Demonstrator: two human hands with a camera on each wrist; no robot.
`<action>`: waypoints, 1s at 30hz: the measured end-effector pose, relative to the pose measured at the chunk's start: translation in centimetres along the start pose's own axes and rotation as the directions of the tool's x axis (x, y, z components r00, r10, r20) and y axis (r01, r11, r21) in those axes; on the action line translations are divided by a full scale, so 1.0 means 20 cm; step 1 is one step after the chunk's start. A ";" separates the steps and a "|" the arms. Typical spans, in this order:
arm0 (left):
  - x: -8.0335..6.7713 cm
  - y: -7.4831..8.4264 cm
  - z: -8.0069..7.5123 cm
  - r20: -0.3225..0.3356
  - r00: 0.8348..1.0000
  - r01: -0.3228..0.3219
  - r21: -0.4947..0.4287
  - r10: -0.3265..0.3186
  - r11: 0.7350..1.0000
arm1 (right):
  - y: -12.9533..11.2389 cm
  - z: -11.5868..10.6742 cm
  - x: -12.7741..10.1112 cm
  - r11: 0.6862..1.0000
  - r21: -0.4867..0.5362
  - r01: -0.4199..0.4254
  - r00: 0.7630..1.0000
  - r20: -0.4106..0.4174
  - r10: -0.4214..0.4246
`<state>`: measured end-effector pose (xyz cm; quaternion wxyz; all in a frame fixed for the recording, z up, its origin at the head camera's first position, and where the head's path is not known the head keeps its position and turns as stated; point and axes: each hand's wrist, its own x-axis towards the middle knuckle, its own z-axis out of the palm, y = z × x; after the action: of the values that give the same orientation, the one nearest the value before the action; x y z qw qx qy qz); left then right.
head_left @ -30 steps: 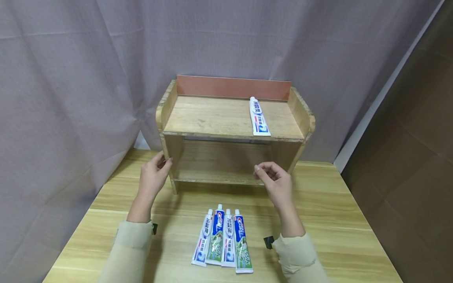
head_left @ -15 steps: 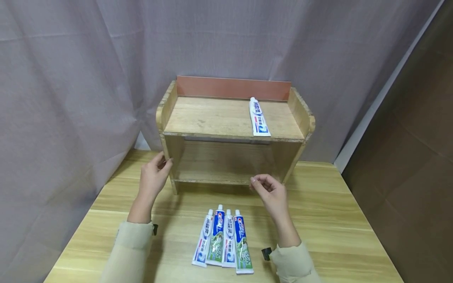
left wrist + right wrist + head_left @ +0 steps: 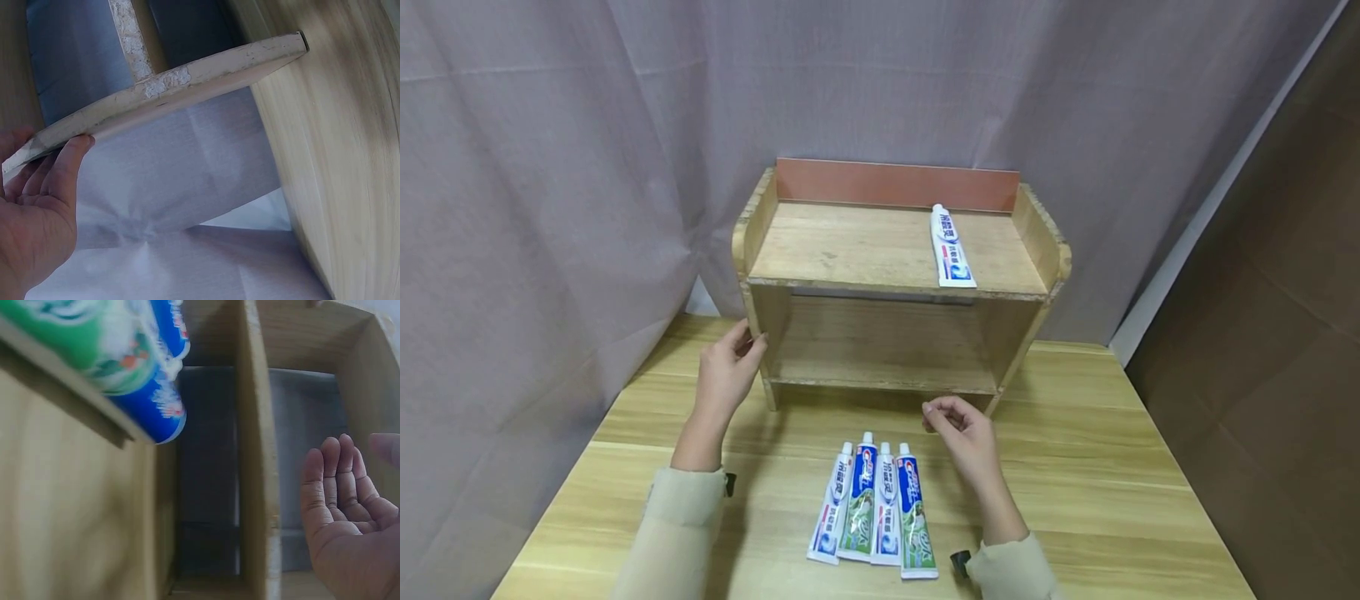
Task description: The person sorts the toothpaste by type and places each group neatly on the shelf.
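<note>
My left hand (image 3: 724,367) pinches the left side panel of a small wooden shelf (image 3: 895,279) by its front edge. In the left wrist view, that hand's fingers (image 3: 65,169) lie on the panel's outer face and the thumb on the other side. Hovering in front of the shelf's lower right corner, my right hand (image 3: 964,437) holds nothing, its fingers loosely bent. A white toothpaste tube (image 3: 951,248) lies on the top board, cap toward the back. Several toothpaste tubes, white ones (image 3: 886,508) alternating with blue-green ones (image 3: 914,517), lie side by side on the table, caps toward the shelf.
The shelf stands on a wood-grain table (image 3: 1105,467), with a reddish back strip (image 3: 895,185) along its top. Grey curtain (image 3: 865,75) hangs behind and to the left. A brown panel (image 3: 1262,283) rises on the right.
My right hand has drawn down and slightly left, away from the shelf's lower opening toward the tubes on the table. The left hand keeps its hold on the side panel.
</note>
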<state>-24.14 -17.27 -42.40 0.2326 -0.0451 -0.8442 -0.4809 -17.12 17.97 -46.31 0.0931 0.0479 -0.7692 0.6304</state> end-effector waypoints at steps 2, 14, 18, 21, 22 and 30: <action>0.00 0.00 0.00 0.000 1.000 0.002 0.000 -0.002 1.000 | 0.03 0.00 -0.01 1.000 -0.003 -0.008 1.000 0.008 0.008; 0.01 -0.01 0.01 -0.016 1.000 -0.009 0.008 0.009 1.000 | 0.15 0.03 -0.06 0.996 0.016 -0.088 0.996 -0.004 0.088; 0.01 -0.01 0.01 -0.012 1.000 -0.003 0.012 0.004 1.000 | 0.16 0.02 -0.07 0.989 0.006 -0.150 0.989 0.023 0.149; 0.01 -0.01 0.01 -0.007 1.000 -0.001 0.012 0.001 1.000 | 0.17 0.02 -0.08 0.979 -0.013 -0.205 0.978 0.040 0.206; 0.01 -0.01 0.01 -0.006 1.000 0.000 0.010 0.000 1.000 | 0.18 0.01 -0.08 0.976 -0.019 -0.219 0.975 0.044 0.219; 0.00 -0.01 0.01 -0.012 1.000 -0.002 0.009 0.002 1.000 | 0.20 0.01 -0.10 0.967 -0.101 -0.233 0.972 0.015 0.236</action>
<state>-24.26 -17.25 -42.58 0.2386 -0.0420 -0.8448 -0.4772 -15.90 18.39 -50.63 0.0100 -0.0396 -0.8007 0.5976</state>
